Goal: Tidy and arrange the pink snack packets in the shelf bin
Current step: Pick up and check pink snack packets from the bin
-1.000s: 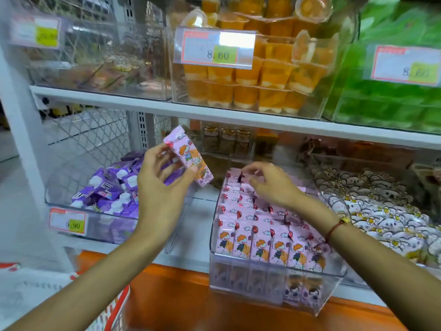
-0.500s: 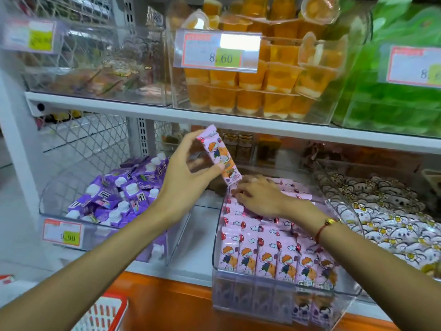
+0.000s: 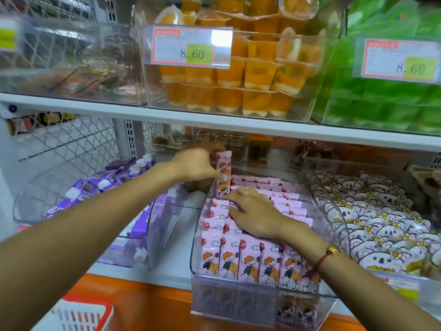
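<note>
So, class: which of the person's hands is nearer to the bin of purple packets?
Left. The left hand holds a pink packet upright just beyond the purple packets' bin; the right hand rests on the pink packets, farther right.

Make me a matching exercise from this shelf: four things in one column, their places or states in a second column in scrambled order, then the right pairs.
Things
1. pink packet held upright
2. purple packets
3. orange jelly cups
4. right hand

Places or states
A. in the clear bin on the upper shelf, behind a price tag
B. lying flat on the rows in the pink packets' bin
C. gripped by the left hand at the bin's back left corner
D. in the bin left of the pink one

Pairs: 1-C, 2-D, 3-A, 4-B
</note>
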{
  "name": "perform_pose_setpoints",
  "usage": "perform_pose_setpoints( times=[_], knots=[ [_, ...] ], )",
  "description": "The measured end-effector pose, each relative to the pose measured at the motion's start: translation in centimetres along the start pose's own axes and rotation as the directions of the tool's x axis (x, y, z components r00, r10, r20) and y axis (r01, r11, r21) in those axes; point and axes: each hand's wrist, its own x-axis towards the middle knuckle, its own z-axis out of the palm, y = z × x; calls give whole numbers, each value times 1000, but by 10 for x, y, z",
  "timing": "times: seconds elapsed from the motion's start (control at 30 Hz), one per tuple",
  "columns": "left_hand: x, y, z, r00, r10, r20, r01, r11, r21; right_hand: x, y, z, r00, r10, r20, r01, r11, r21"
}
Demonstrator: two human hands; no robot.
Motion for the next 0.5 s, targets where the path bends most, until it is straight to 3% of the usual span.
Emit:
perform_pose_setpoints(
  times=[0.13,0.23,0.3,0.37,0.43,0.5],
  knots=[
    [4,7,-7,985,-30,168,-4,981,196,0,1,0,1000,-15,-8,15,1000,10],
    [7,6,3,966,-18,258,-45,971,236,-1,0,0,999,-23,-44,25,999,39],
    [4,4,8,985,-7,171,-30,977,213,-1,0,-1,995,-11,-98,22,994,110],
    [-4,4,12,999,-29,-39,34,988,149,1,2,-4,990,22,-143,4,983,182],
    [-23,5,17,969,-108,-220,106,994,-23,7,3,-7,988,37,-150,-11,985,171],
    [-47,8,23,948,-181,-263,129,970,-205,17,4,-11,993,50,-106,-40,995,91]
  ],
)
